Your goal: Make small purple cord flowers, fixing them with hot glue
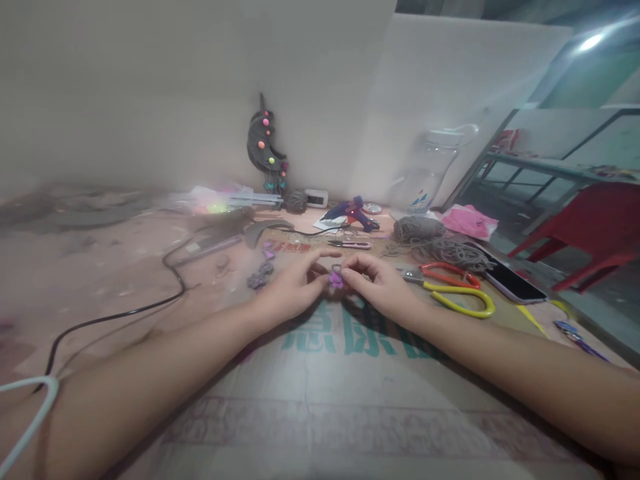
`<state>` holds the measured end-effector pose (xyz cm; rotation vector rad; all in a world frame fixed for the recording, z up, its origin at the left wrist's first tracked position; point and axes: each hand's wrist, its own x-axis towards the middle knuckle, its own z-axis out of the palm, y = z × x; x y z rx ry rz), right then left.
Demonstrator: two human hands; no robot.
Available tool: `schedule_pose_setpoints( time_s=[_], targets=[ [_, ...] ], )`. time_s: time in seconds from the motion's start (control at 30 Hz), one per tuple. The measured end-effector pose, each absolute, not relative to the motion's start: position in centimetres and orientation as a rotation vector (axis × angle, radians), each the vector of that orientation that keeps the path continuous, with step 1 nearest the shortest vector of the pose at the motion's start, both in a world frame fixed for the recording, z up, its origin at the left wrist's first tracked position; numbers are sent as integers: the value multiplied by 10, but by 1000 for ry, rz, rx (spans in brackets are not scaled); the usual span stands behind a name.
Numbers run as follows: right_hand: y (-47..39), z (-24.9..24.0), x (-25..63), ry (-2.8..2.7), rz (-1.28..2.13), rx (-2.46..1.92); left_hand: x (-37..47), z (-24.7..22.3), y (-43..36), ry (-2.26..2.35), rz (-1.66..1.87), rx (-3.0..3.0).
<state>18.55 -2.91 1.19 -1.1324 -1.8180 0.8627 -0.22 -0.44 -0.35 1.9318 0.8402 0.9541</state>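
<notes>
Both my hands meet at the middle of the table over a sheet of cardboard point(350, 373) with green print. My left hand point(293, 283) and my right hand point(377, 280) pinch a small purple piece point(336, 278) between their fingertips, with a thin dark loop sticking up from it. Other small purple-grey pieces point(261, 275) lie just left of my left hand.
Pliers with red and yellow handles point(457, 288) and a phone point(513, 283) lie to the right. Grey yarn point(430, 239), a blue glue gun point(350, 212), a black cable point(150, 307), a clear water jug point(433, 167) and a dark crescent ornament point(265, 150) stand behind. A red chair point(595, 227) is at right.
</notes>
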Motion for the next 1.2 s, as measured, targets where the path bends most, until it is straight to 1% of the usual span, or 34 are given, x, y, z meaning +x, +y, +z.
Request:
schedule_pose_setpoints(
  time_s=[0.1,0.33,0.5,0.67,0.8,0.97,1.1,1.2],
  targets=[
    [-31,13,184,-1861,854,-1135,-1,-1,-5,835,947,1998],
    [-26,11,187,-1834,763,-1227,-3,1,-6,937,997,1742],
    [-23,9,190,-1795,735,-1239,-3,1,-9,994,1009,1756],
    [-22,9,191,-1746,735,-1225,-1,1,-12,909,908,1721],
    [-24,10,189,-1762,710,-1210,0,1,-12,889,823,1813],
    [-26,14,187,-1794,666,-1216,-3,3,-8,1034,961,1929],
    [-27,15,187,-1806,642,-1230,-3,5,-9,1029,1004,1950],
    [-26,13,188,-1753,677,-1241,-2,7,-12,1130,1199,1927]
  ],
)
